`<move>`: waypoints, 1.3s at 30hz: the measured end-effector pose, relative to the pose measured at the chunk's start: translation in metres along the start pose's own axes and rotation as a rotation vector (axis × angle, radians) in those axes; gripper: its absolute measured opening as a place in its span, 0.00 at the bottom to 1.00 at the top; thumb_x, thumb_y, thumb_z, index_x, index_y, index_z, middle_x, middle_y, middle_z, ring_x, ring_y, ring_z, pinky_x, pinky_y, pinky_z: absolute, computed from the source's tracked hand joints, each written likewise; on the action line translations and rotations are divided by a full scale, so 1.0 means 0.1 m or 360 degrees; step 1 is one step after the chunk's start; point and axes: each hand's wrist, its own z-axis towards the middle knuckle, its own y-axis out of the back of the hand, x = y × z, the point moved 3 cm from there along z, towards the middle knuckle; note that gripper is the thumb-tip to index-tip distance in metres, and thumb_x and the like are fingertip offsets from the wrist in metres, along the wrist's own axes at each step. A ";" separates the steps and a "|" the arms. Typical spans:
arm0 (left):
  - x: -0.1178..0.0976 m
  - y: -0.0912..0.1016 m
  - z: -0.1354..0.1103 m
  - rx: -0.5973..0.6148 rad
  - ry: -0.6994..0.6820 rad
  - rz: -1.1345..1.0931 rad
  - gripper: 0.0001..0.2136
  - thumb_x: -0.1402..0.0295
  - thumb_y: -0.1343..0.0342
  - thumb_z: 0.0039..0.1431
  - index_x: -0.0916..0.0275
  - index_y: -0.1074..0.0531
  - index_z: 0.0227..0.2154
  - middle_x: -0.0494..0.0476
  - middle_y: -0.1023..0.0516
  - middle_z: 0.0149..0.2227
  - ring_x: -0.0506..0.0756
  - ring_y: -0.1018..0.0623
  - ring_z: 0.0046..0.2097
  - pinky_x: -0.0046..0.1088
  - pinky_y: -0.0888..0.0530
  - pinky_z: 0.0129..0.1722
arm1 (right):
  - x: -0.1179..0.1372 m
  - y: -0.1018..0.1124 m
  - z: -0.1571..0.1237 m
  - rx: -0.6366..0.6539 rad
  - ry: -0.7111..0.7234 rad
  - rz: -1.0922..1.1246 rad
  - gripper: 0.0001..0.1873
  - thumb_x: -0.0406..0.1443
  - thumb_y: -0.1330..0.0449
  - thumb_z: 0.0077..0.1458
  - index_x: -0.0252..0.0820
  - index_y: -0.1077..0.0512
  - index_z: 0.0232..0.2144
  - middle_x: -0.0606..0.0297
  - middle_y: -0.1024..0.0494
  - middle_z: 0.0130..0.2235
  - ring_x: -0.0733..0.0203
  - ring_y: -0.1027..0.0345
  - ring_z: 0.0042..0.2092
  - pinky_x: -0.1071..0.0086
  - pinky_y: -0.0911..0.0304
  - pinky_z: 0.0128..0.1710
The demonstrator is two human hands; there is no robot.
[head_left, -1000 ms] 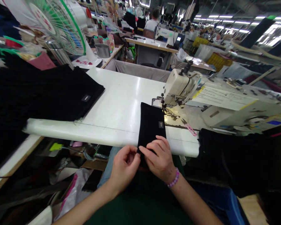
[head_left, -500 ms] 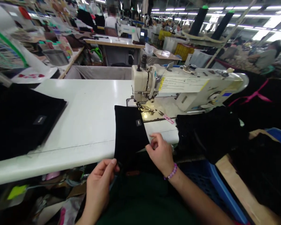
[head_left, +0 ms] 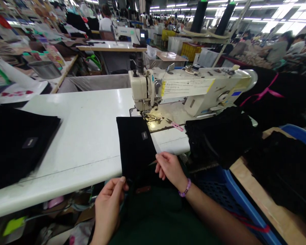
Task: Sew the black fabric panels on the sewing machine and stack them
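A black fabric piece (head_left: 134,146) with a small dark label (head_left: 144,135) lies over the front edge of the white sewing table (head_left: 86,136). Its far right corner is beside the needle area of the sewing machine (head_left: 145,92). My left hand (head_left: 112,197) pinches the near left edge of the fabric between thumb and finger. With its fingers closed, my right hand (head_left: 169,166) grips the fabric's near right edge. Pink-handled thread snips (head_left: 175,125) lie on the machine bed, right of the needle.
Stacked black fabric pieces (head_left: 20,146) lie on the table's left. More black fabric (head_left: 216,136) is heaped at the right, near a blue crate (head_left: 244,207) and a cardboard strip (head_left: 260,190). Thread cones (head_left: 199,16) stand behind the machine. A person (head_left: 105,20) sits further back.
My right hand has gone from loosely curled beside the fabric to pinching its near right edge. The left hand keeps its hold. The view has shifted slightly to the right.
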 end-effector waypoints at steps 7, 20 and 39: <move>-0.53 0.03 -0.11 -0.0265 -0.1054 0.0852 0.12 0.59 0.41 0.60 0.59 0.31 0.25 0.48 0.33 0.23 0.51 0.35 0.25 0.27 0.37 0.27 | 0.02 0.02 0.03 0.0087 -0.0087 0.0028 0.20 0.52 0.42 0.50 0.39 0.31 0.25 0.72 0.31 0.15 0.73 0.48 0.12 0.79 0.57 0.11; -0.63 -0.75 0.08 0.0535 -0.2306 0.1899 0.13 0.70 0.43 0.58 0.61 0.25 0.47 0.61 0.20 0.41 0.61 0.25 0.40 0.39 0.31 0.37 | 0.02 0.14 0.00 -0.0042 0.0210 -0.0292 0.18 0.47 0.47 0.60 0.39 0.27 0.34 0.70 0.30 0.19 0.68 0.41 0.17 0.74 0.47 0.16; -0.94 -0.98 0.66 0.0693 -0.1955 0.2153 0.17 0.63 0.44 0.64 0.58 0.27 0.55 0.60 0.24 0.56 0.65 0.28 0.56 0.46 0.28 0.54 | 0.29 0.15 -0.04 0.0020 0.1859 -0.1610 0.08 0.27 0.46 0.63 0.41 0.27 0.39 0.62 0.20 0.41 0.57 0.30 0.49 0.50 0.47 0.65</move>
